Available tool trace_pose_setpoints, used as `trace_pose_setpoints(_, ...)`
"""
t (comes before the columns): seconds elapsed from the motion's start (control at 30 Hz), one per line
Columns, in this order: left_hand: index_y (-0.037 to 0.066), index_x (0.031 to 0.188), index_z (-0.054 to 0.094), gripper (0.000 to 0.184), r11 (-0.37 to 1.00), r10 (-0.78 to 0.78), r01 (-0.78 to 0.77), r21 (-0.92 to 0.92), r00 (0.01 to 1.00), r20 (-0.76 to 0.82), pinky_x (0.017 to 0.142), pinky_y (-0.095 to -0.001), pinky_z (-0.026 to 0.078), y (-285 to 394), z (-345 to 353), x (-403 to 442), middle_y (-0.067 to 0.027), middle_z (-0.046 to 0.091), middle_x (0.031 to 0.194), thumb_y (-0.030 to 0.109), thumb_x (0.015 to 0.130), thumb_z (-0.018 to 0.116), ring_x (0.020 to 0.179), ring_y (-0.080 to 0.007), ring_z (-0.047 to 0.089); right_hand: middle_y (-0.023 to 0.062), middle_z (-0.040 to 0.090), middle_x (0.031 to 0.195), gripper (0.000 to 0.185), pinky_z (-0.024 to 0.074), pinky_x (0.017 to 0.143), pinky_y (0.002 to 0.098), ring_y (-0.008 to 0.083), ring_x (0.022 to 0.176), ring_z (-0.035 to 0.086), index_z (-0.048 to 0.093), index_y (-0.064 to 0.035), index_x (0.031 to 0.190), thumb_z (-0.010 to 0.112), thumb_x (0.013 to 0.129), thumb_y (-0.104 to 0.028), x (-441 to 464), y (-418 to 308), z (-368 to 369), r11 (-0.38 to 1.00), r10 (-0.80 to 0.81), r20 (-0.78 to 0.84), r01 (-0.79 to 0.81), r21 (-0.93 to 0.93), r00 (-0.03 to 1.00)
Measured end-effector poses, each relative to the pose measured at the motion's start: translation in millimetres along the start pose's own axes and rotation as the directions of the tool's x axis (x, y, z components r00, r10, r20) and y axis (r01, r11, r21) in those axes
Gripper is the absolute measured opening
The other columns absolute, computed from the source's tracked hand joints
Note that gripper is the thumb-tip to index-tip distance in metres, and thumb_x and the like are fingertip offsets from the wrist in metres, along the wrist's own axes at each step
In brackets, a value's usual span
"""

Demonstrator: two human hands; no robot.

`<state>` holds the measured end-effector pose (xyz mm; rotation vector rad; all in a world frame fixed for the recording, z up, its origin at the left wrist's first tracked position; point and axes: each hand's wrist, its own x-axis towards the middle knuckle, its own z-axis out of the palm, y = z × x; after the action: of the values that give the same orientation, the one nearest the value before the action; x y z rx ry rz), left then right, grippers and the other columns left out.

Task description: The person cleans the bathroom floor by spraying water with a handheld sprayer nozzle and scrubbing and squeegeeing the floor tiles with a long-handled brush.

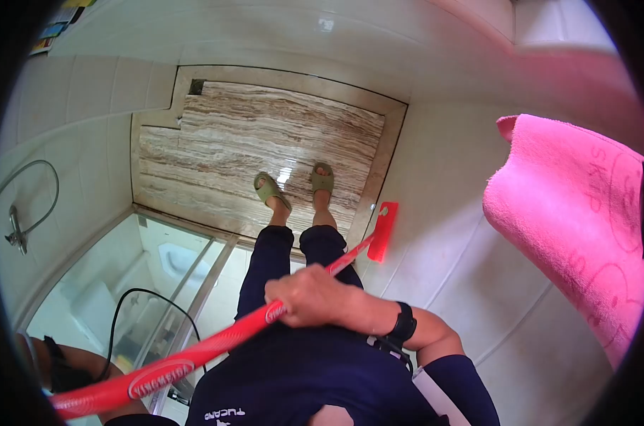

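Observation:
A long red pole of a scrub brush crosses the view from lower left to the middle. My right hand point(309, 295) is wrapped round the red pole point(226, 337), in front of my thighs. At its far end, the red brush head point(384, 232) is against or close to the pale tiled wall, to the right of my feet; contact is unclear. My left hand point(36, 355) is at the dark lower left edge, near the pole's near end. Its fingers are hidden, so its grip cannot be made out.
My feet, in green slippers point(322, 179), stand on a brown striped stone floor point(251, 135). A pink towel point(570, 206) hangs at right. A shower hose point(56, 184) hangs on the left wall. Behind a glass partition point(173, 298) are a squat toilet point(183, 263) and a black cable point(116, 312).

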<state>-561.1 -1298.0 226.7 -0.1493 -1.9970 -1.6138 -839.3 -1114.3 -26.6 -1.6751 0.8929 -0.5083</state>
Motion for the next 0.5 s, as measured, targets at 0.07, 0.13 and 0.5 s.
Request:
trace_pose_setpoints(0.07,0.003,0.088,0.057,0.003,0.998,-0.017,0.021,-0.065,0.998,0.066,0.078,-0.0290,0.049,6.2,-18.9,-18.3,-0.0093,0.062,0.085,0.005,0.085,0.057,0.083,-0.0171,0.062,0.0067,0.057,0.060,0.009,0.0468,0.048,0.0404,0.0290,0.054,0.060,0.057,-0.0129,0.070,0.065,0.069,-0.016,9.6,33.8,-5.9,0.995,0.006,-0.064,-0.012,-0.095,0.998)
trace_pose_setpoints(0.13,0.002,0.087,0.058,0.004,0.990,-0.048,0.071,-0.125,0.983,0.178,0.076,-0.0287,0.049,2.1,-32.4,-38.1,-0.0096,0.062,0.085,0.005,0.085,0.058,0.081,-0.0168,0.062,0.0081,0.057,0.060,0.009,0.0484,0.053,0.0410,0.0301,0.060,0.061,0.057,-0.0116,0.068,0.065,0.066,-0.014,17.9,75.4,-37.0,0.969,0.065,-0.117,-0.090,-0.228,0.991)
trace_pose_setpoints(0.5,0.007,0.059,0.056,0.018,0.448,0.125,-0.610,-0.654,0.767,-0.629,0.044,-0.0241,0.038,-9.8,21.8,9.3,-0.0017,0.056,0.053,0.006,0.076,0.063,0.045,-0.0133,0.052,0.0092,0.054,0.057,0.012,0.0480,0.048,0.0417,0.0290,0.056,0.061,0.050,-0.0083,0.068,0.062,0.067,-0.012,39.0,1.8,-28.9,0.989,-0.057,-0.078,0.045,-0.142,0.995)
